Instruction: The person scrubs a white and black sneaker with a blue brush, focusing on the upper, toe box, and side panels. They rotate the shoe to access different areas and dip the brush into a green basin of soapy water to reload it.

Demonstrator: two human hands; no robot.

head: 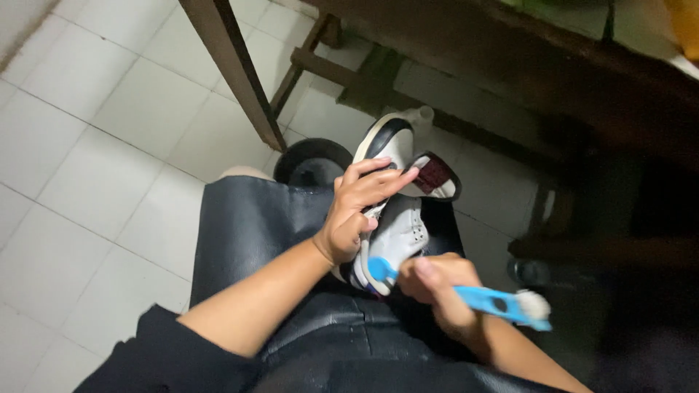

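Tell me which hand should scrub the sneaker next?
Right. The right hand already grips the blue brush beside the sneaker, while the left hand is busy holding it.

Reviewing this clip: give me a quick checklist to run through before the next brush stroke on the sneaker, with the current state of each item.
1. Left hand has a firm grip on the white sneaker: ok.
2. Right hand holds the blue brush: ok.
3. Bristled end faces the sneaker: not ok; the bristles point away, to the right.
4. Sneaker rests over the lap on the dark apron: ok.
5. Black bucket on the floor ahead holds water: cannot tell.
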